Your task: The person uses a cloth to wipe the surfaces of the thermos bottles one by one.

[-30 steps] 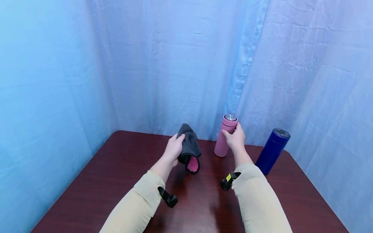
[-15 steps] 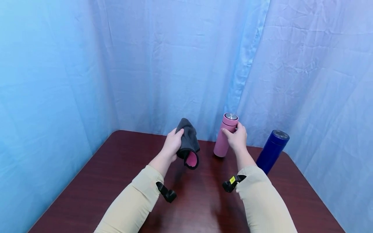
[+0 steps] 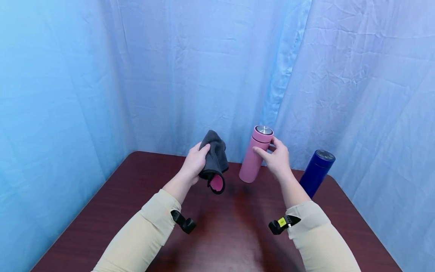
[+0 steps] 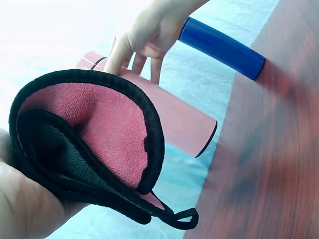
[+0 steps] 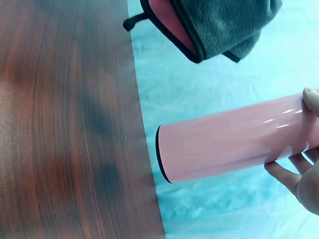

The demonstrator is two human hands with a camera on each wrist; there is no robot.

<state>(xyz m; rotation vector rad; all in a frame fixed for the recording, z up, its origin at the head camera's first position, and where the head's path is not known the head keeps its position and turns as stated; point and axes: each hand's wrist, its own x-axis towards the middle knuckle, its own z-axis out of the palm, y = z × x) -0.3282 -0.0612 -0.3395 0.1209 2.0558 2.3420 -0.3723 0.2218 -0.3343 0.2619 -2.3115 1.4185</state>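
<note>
A folded cloth (image 3: 215, 156), dark grey outside and pink inside with black edging and a small loop, hangs above the table in my left hand (image 3: 194, 161). The left wrist view looks into its rolled pink side (image 4: 112, 132). My right hand (image 3: 276, 158) grips a pink thermos bottle (image 3: 250, 162) near its silver-topped lid, thumb on one side and fingers on the other. The bottle is slightly tilted and off the table, its base (image 5: 164, 154) apart from the wood in the right wrist view. Cloth and bottle are close together without touching.
A dark blue thermos bottle (image 3: 316, 173) stands on the right of the red-brown table (image 3: 217, 241), partly behind my right forearm. Light blue curtains (image 3: 204, 75) surround the table's back and sides.
The pink bottle has risen off the table and moved left in my right hand. The cloth has moved slightly up and left with my left hand. The blue bottle stays standing.
</note>
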